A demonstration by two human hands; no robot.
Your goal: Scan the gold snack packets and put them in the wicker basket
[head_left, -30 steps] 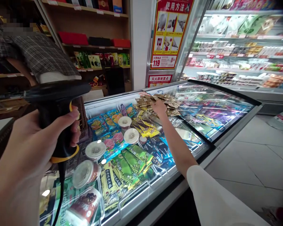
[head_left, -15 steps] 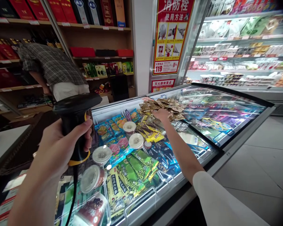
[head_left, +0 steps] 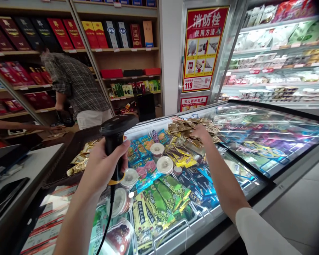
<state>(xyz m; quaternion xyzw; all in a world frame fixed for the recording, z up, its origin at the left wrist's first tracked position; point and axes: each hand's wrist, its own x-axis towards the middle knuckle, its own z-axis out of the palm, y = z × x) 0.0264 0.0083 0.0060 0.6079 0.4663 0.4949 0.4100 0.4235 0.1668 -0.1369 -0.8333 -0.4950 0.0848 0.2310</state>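
Though full, a bright freezer point(head_left: 284, 186) near wooden shelves point(head_left: 122, 61)

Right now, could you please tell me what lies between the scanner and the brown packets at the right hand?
In the head view, blue packets, a white-lidded tub and yellow packets show between the scanner and the brown packets.

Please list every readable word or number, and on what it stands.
"消防栓": upper sign
"使用方法": upper sign
"119": upper sign
"灭火器放置点": lower sign
Too small or blurred to read surely: other print on signs, boxes, packs, cups, price tags.
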